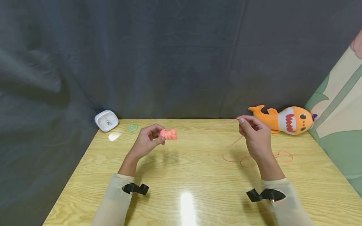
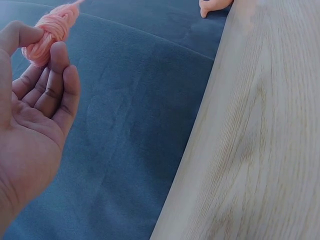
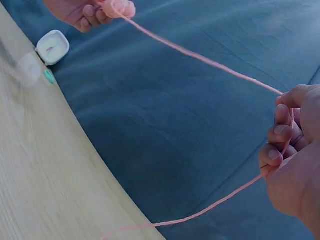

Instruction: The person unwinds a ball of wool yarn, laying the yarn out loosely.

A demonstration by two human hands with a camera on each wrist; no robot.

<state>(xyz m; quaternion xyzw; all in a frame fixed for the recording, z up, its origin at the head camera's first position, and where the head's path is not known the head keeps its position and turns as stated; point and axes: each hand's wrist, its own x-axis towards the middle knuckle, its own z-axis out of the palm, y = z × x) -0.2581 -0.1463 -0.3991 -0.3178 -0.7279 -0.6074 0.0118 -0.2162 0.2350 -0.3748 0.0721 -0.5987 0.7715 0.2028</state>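
Observation:
My left hand [image 1: 147,139] pinches a small bundle of coral-pink yarn [image 1: 169,134] between thumb and fingertips, raised over the table. In the left wrist view the wound strands of the bundle [image 2: 52,32] show plainly. Off to the right, my right hand [image 1: 256,135] pinches the yarn strand [image 3: 200,57] between thumb and index finger. That strand runs straight from the bundle to the right hand, then passes through the curled fingers. Below, the loose yarn tail [image 1: 285,153] lies in loops on the table, partly behind the right wrist.
A white clock [image 1: 106,121] stands at the table's back left corner, with a green ring [image 1: 133,127] beside it. At the back right lies an orange shark plush [image 1: 282,121]. A dark curtain [image 1: 169,56] hangs behind the wooden table [image 1: 215,182].

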